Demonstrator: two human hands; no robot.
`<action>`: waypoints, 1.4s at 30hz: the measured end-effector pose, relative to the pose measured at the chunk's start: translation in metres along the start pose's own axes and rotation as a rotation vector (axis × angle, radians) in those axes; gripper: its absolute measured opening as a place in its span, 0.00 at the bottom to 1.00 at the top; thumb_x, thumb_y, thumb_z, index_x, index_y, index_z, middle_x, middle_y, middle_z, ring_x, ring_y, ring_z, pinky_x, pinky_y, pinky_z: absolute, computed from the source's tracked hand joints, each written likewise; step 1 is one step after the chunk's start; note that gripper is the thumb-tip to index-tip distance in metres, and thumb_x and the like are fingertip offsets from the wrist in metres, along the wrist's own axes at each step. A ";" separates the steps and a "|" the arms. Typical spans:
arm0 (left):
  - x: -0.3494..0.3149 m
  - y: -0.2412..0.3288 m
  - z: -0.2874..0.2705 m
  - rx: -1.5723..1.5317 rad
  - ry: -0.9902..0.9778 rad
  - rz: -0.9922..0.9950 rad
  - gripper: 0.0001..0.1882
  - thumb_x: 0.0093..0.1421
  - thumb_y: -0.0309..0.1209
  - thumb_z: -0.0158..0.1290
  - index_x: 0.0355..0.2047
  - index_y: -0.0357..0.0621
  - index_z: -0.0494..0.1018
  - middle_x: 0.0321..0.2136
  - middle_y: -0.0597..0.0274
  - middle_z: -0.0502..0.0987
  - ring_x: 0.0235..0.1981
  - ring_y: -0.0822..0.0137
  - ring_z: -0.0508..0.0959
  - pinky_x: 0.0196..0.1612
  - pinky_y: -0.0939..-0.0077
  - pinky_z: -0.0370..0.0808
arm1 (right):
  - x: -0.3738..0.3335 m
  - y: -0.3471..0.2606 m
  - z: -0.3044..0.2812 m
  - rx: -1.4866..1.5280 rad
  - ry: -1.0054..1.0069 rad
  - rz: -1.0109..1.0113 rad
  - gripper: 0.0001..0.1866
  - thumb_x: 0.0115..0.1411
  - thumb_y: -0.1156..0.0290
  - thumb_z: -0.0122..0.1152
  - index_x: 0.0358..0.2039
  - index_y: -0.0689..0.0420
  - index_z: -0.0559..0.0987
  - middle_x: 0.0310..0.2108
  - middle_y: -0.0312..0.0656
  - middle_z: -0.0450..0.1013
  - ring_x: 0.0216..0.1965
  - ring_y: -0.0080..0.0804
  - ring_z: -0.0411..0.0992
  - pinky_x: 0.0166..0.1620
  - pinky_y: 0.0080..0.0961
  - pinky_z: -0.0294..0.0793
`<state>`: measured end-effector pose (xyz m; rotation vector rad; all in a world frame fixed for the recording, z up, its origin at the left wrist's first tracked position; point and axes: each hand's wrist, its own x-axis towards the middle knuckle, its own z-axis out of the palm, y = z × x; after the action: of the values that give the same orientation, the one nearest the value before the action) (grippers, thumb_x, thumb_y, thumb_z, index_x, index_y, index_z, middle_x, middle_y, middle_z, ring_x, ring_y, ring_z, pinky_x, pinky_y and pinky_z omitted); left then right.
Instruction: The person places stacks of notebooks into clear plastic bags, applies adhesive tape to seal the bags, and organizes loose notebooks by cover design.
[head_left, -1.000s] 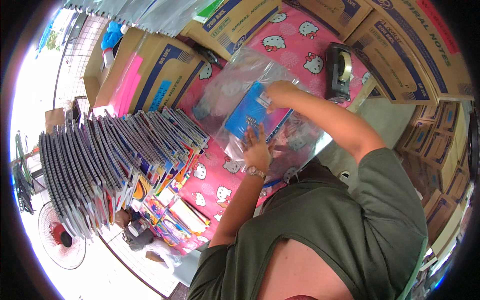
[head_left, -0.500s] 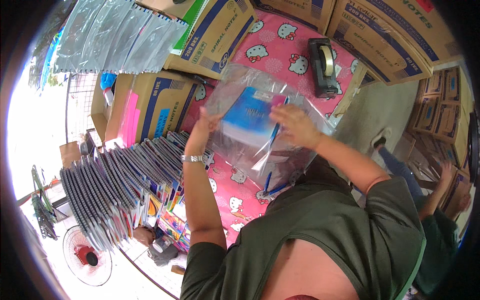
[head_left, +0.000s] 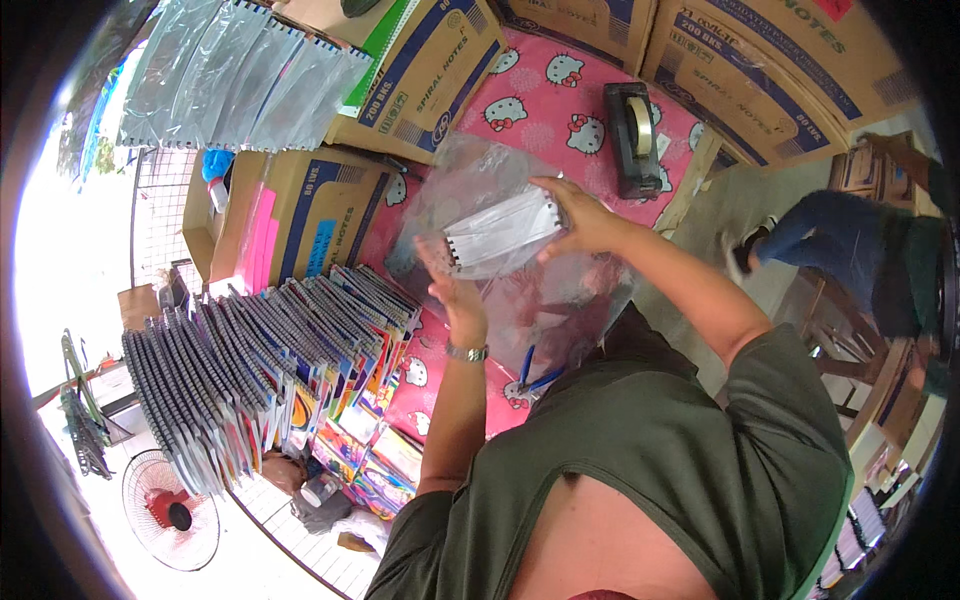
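Observation:
A small stack of spiral notebooks [head_left: 505, 232] stands between my hands over the pink tabletop, its white page edges turned up and dark coils at both ends. My right hand [head_left: 588, 218] grips its right end, thumb on the near side and fingers on the far side. At the left end, my left hand [head_left: 455, 295] holds the stack by its coiled edge, fingers slightly blurred. Clear plastic [head_left: 475, 160] spreads beneath and around the stack; whether the notebooks lie inside it I cannot tell. Blue-handled pliers [head_left: 541, 380] lie by the near edge of the plastic.
A black tape dispenser [head_left: 632, 140] stands at the back right. Cardboard boxes [head_left: 425, 85] line the far side. To the left is a long row of spiral notebooks [head_left: 250, 370], with plastic-wrapped ones [head_left: 230, 80] above. Another person [head_left: 840, 240] is at the right; a fan [head_left: 172, 510] stands lower left.
The stack has turned from its blue cover to its white page edges. My left hand has moved right and down along it; my right hand has shifted up to its end.

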<state>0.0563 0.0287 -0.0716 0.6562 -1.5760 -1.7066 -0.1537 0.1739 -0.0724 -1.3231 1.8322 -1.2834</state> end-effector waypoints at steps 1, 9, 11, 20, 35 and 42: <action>-0.001 0.030 0.013 0.122 -0.081 0.130 0.57 0.50 0.73 0.41 0.69 0.49 0.39 0.69 0.51 0.43 0.69 0.53 0.46 0.68 0.55 0.47 | -0.001 -0.020 -0.017 0.005 0.040 -0.101 0.47 0.45 0.61 0.74 0.62 0.57 0.59 0.50 0.48 0.69 0.55 0.39 0.67 0.57 0.35 0.65; 0.012 0.123 0.013 1.192 -0.368 0.486 0.09 0.46 0.26 0.62 0.30 0.46 0.80 0.60 0.51 0.63 0.64 0.43 0.58 0.64 0.50 0.54 | 0.028 -0.113 -0.070 0.086 0.485 -0.013 0.07 0.59 0.70 0.59 0.32 0.61 0.76 0.30 0.38 0.74 0.29 0.31 0.72 0.33 0.30 0.71; 0.004 0.130 0.009 1.209 -0.364 0.495 0.07 0.46 0.26 0.62 0.28 0.47 0.81 0.59 0.51 0.64 0.64 0.43 0.58 0.64 0.49 0.55 | 0.012 -0.096 -0.075 0.143 0.541 0.285 0.08 0.59 0.69 0.61 0.35 0.60 0.77 0.34 0.40 0.75 0.34 0.35 0.73 0.36 0.28 0.72; -0.003 0.055 -0.012 0.360 -0.033 0.175 0.22 0.62 0.47 0.50 0.42 0.41 0.76 0.56 0.52 0.68 0.59 0.49 0.64 0.61 0.58 0.58 | 0.011 -0.074 -0.008 -0.449 -0.207 -0.231 0.32 0.54 0.37 0.54 0.47 0.51 0.80 0.59 0.42 0.66 0.62 0.37 0.58 0.63 0.53 0.45; 0.021 0.058 0.035 0.927 -0.563 0.369 0.31 0.55 0.59 0.52 0.42 0.42 0.77 0.54 0.48 0.70 0.55 0.45 0.66 0.60 0.51 0.59 | -0.066 0.071 -0.076 -0.254 0.701 0.783 0.07 0.58 0.68 0.62 0.33 0.58 0.80 0.23 0.37 0.74 0.27 0.29 0.71 0.33 0.28 0.71; 0.001 0.039 0.035 1.050 -0.551 0.390 0.39 0.53 0.58 0.54 0.57 0.46 0.66 0.62 0.41 0.59 0.65 0.41 0.54 0.66 0.48 0.48 | -0.091 0.111 -0.028 0.721 0.870 0.590 0.05 0.62 0.74 0.53 0.28 0.54 0.75 0.24 0.30 0.67 0.22 0.21 0.63 0.28 0.20 0.62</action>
<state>0.0349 0.0495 -0.0282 0.2885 -2.7886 -0.6889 -0.1889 0.2754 -0.1713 0.2090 1.7267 -2.0199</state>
